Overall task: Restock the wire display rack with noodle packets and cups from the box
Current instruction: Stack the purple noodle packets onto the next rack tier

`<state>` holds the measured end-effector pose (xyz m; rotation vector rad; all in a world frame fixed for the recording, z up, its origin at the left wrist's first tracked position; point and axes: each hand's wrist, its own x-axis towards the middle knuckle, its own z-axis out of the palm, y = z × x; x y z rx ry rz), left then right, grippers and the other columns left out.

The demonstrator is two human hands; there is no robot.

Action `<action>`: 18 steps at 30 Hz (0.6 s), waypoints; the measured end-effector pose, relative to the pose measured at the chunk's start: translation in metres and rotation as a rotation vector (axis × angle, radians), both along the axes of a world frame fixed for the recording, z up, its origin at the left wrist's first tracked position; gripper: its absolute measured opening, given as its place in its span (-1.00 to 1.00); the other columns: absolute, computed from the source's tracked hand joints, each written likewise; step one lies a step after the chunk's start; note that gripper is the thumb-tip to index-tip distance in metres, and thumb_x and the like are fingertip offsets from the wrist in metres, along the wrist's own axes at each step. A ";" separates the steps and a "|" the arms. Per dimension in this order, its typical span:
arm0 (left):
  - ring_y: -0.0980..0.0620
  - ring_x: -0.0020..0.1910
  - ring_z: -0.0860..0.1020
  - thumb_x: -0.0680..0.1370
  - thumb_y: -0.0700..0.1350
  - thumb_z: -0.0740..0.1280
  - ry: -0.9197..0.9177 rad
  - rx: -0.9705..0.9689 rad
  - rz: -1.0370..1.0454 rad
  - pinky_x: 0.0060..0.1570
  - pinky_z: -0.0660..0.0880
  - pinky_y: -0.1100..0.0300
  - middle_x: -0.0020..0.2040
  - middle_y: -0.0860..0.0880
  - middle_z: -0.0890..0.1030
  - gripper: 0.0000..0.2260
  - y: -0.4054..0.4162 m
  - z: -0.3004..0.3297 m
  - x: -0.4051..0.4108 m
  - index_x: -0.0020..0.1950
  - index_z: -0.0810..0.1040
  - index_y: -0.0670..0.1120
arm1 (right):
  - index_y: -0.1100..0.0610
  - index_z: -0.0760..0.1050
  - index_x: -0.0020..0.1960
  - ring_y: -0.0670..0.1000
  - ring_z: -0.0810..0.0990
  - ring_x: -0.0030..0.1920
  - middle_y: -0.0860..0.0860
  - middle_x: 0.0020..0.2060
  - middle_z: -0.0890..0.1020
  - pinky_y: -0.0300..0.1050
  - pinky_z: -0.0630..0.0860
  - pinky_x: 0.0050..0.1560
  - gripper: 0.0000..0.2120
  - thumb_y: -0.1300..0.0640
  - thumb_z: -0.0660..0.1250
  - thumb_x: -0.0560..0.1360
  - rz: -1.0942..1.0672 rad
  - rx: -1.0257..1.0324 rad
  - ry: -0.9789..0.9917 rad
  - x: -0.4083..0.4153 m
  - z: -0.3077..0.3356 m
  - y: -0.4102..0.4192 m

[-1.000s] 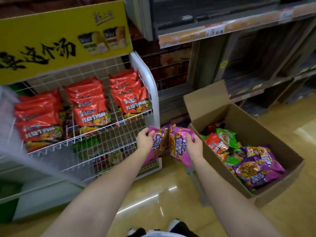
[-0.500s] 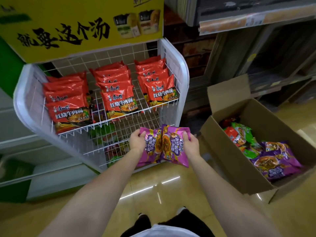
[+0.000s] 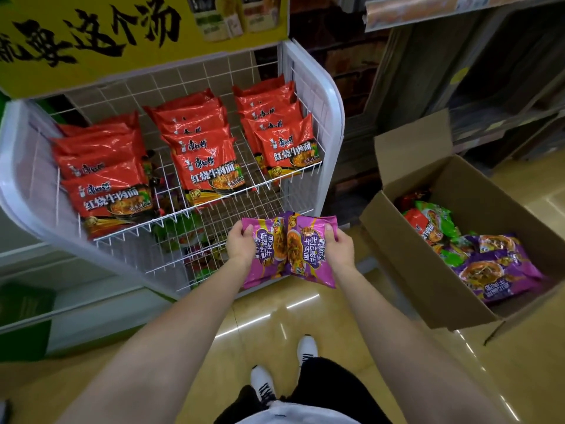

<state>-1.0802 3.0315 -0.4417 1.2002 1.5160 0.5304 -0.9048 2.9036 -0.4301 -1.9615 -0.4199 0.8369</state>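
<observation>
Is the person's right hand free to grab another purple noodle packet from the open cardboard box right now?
Probably not yet. The right hand already grips a purple noodle packet, as the left hand grips another. Nothing covers the open cardboard box and the purple packets inside.

Both forearms bare up to frame edge, no sleeves visible, no watch/rings/bands seen. Left hand (image 3: 241,244) and right hand (image 3: 337,244) ungloved; nails short, plain as far as can be told. White top (image 3: 293,413) at bottom centre, only a sliver visible, slightly blurred, no print readable. Dark/black trousers (image 3: 327,384), loose-looking, legs widening toward the bottom of the frame. White sneakers: left shoe (image 3: 261,384) and right shoe (image 3: 307,350), each w/ black lettering or stripe marks across the top, text too small to read. Toes rounded; laces and soles can't be made out.
</observation>
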 end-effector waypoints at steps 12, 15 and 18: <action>-0.17 0.02 0.55 0.71 -0.14 0.19 0.020 0.010 0.191 0.07 0.48 0.02 0.02 -0.17 0.62 -0.79 0.010 -0.004 0.021 0.17 0.55 -0.23 | 0.27 0.55 -0.05 0.18 0.59 -0.16 0.25 -0.17 0.64 -0.01 0.50 -0.14 -0.55 -0.10 0.17 0.68 0.107 0.011 0.060 0.039 -0.017 0.038; -0.06 -0.11 0.45 0.71 -0.15 0.18 0.011 0.019 0.244 -0.06 0.39 0.14 -0.11 -0.13 0.55 -0.82 0.010 -0.010 0.027 0.02 0.50 -0.20 | 0.26 0.55 -0.05 0.21 0.60 -0.17 0.29 -0.13 0.65 -0.03 0.48 -0.15 -0.54 -0.13 0.17 0.67 0.120 0.024 0.064 0.047 -0.025 0.046; -0.22 0.18 0.54 0.71 -0.11 0.18 0.022 -0.001 0.238 0.28 0.46 -0.06 0.21 -0.28 0.57 -0.71 0.011 -0.018 0.031 0.29 0.46 -0.31 | 0.21 0.55 -0.06 0.22 0.66 -0.09 0.27 -0.11 0.66 0.04 0.56 -0.09 -0.54 -0.18 0.17 0.65 0.117 0.033 0.078 0.048 -0.026 0.044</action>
